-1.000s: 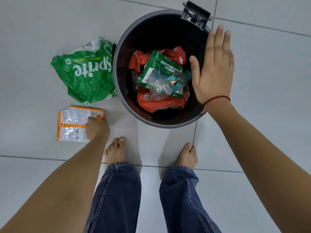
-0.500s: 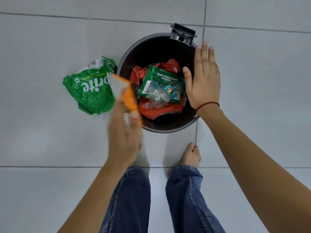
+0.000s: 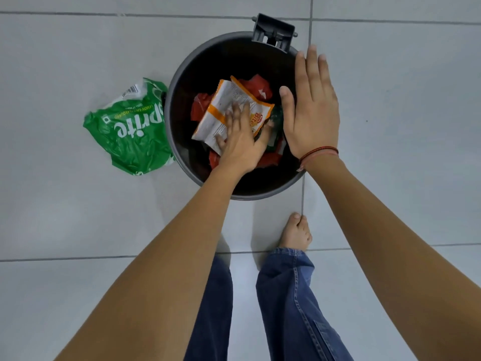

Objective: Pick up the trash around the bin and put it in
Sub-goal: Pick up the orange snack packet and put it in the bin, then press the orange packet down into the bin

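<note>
A round dark bin (image 3: 248, 197) stands on the tiled floor, with red wrappers (image 3: 257, 87) and other trash inside. An orange-and-white snack wrapper (image 3: 221, 108) lies on top of that trash. My left hand (image 3: 242, 144) reaches into the bin, palm down, fingers spread flat on this wrapper. My right hand (image 3: 312, 113) hovers flat over the bin's right rim and holds nothing. A crumpled green Sprite wrapper (image 3: 130, 131) lies on the floor, touching the bin's left side.
A grey hinge bracket (image 3: 273, 32) sticks out from the bin's far rim. My bare right foot (image 3: 295, 233) and jeans-clad legs (image 3: 286, 303) stand just in front of the bin. Pale floor tiles surround everything.
My left hand lifted the orange-and-white wrapper off the floor at the left and carried it over the rim into the bin. The right hand stayed by the right rim.
</note>
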`<state>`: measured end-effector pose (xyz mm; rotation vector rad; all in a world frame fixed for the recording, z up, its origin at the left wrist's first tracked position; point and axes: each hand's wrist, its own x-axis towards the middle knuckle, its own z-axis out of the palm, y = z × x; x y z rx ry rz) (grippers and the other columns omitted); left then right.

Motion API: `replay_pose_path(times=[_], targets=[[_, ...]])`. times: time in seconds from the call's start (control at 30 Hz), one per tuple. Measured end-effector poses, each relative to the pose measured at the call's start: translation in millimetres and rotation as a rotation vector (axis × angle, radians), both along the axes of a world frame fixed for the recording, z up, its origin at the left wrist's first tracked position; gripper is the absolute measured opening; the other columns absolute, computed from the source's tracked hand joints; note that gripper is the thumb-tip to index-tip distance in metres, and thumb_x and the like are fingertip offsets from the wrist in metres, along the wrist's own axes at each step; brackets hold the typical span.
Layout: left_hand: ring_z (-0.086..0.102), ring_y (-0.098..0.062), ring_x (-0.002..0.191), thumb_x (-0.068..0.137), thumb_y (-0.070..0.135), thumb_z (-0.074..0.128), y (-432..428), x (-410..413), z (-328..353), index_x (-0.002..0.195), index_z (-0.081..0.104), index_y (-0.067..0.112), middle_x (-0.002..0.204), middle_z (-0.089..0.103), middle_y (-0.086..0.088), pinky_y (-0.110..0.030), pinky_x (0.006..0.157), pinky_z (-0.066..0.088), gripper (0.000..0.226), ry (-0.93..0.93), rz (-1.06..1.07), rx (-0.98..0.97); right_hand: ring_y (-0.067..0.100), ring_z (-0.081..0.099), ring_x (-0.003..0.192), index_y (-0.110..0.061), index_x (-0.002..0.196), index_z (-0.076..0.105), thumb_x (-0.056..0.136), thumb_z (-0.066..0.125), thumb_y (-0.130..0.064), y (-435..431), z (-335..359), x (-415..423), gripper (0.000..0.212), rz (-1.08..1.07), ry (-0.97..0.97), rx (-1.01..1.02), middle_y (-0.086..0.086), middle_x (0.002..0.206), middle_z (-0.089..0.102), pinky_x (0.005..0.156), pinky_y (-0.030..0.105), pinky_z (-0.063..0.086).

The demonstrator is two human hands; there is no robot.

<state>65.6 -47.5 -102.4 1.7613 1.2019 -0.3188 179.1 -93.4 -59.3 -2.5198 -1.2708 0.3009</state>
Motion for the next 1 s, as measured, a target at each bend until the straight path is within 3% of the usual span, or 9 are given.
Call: replay_pose_path(times=[0.1, 0.2, 0.3, 0.47, 0.57, 0.73, 0.8, 0.93, 1.0], targets=[[0.014, -0.023, 0.149, 0.101, 0.041, 0.037, 9.0, -11.3, 37.3, 0.150, 0.023, 0.013, 0.159, 0.020, -0.012, -0.048, 0.121, 0.017, 0.059, -0.219, 0.055, 0.192, 0.030, 0.018, 0.145, -0.007, 0.147, 0.023, 0.102, 0.030, -0.034, -1.0, 0.9, 0.1, 0.053, 0.000, 0.010, -0.008, 0.014, 0.156, 0.021, 0.115, 0.044, 0.028], [0.047, -0.017, 0.126, 0.100, 0.023, 0.041, 28.3, -40.1, 71.7, 0.129, 0.050, 0.004, 0.133, 0.053, -0.008, -0.023, 0.108, 0.036, 0.036, -0.570, 0.215, 0.627, 0.030, 0.018, 0.145, -0.008, 0.147, 0.023, 0.102, 0.030, -0.034, -1.1, 0.6, -0.1, 0.053, 0.003, 0.004, 0.002, 0.014, 0.156, 0.022, 0.115, 0.044, 0.028], [0.051, -0.017, 0.117, 0.099, 0.011, 0.040, 69.3, -69.6, 46.8, 0.120, 0.054, 0.000, 0.122, 0.054, -0.010, -0.029, 0.100, 0.044, 0.027, -0.493, 0.478, 0.891, 0.030, 0.019, 0.145, -0.008, 0.147, 0.024, 0.102, 0.031, -0.034, -1.4, -0.1, -0.8, 0.053, 0.003, -0.004, 0.011, 0.014, 0.156, 0.023, 0.114, 0.045, 0.029], [0.020, -0.018, 0.146, 0.101, 0.043, 0.028, 10.0, -155.9, -60.1, 0.149, 0.024, 0.022, 0.158, 0.020, -0.001, -0.036, 0.120, 0.020, 0.052, 0.439, 0.315, 0.098, 0.030, 0.017, 0.145, -0.008, 0.147, 0.022, 0.101, 0.031, -0.035, -2.4, -3.0, 1.1, 0.054, 0.010, -0.008, 0.016, 0.014, 0.156, 0.021, 0.115, 0.043, 0.023], [0.018, -0.030, 0.146, 0.100, 0.050, 0.022, -85.1, -207.1, -86.4, 0.151, 0.017, 0.018, 0.161, 0.015, -0.008, -0.042, 0.121, 0.015, 0.060, 0.680, 0.031, -0.278, 0.030, 0.017, 0.145, -0.008, 0.147, 0.022, 0.101, 0.031, -0.036, -3.3, -7.7, 1.4, 0.055, 0.014, -0.023, 0.030, 0.014, 0.156, 0.022, 0.116, 0.042, 0.021], [0.018, -0.036, 0.146, 0.103, 0.038, 0.029, -70.9, -195.7, -102.9, 0.153, 0.007, 0.018, 0.162, 0.008, -0.011, -0.049, 0.119, 0.020, 0.058, 0.691, -0.138, -0.095, 0.030, 0.016, 0.145, -0.008, 0.147, 0.022, 0.101, 0.031, -0.037, -4.1, -8.4, 1.2, 0.055, 0.009, -0.037, 0.042, 0.013, 0.157, 0.021, 0.116, 0.041, 0.021], [0.022, -0.037, 0.145, 0.102, 0.031, 0.035, -39.6, -192.0, -95.4, 0.152, 0.019, 0.016, 0.161, 0.014, -0.014, -0.053, 0.115, 0.029, 0.054, 0.524, -0.140, 0.102, 0.030, 0.016, 0.145, -0.008, 0.147, 0.022, 0.101, 0.031, -0.037, -3.3, -7.7, 0.3, 0.055, 0.008, -0.043, 0.039, 0.013, 0.157, 0.021, 0.116, 0.040, 0.021], [0.047, -0.043, 0.127, 0.102, 0.017, 0.035, -1.8, -175.4, -58.6, 0.140, 0.040, 0.000, 0.152, 0.032, -0.024, -0.053, 0.099, 0.046, 0.042, 0.249, 0.149, 0.239, 0.030, 0.016, 0.145, -0.008, 0.147, 0.022, 0.101, 0.030, -0.037, -3.0, -6.0, 0.1, 0.055, 0.009, -0.046, 0.023, 0.013, 0.157, 0.021, 0.115, 0.041, 0.022], [0.054, -0.046, 0.111, 0.103, 0.015, 0.035, 1.7, -173.9, -30.6, 0.124, 0.048, -0.010, 0.128, 0.053, -0.031, -0.049, 0.090, 0.046, 0.035, 0.151, 0.382, 0.292, 0.030, 0.017, 0.145, -0.008, 0.147, 0.022, 0.101, 0.030, -0.036, -2.5, -4.2, -0.2, 0.055, 0.011, -0.040, 0.014, 0.014, 0.157, 0.021, 0.115, 0.042, 0.023]])
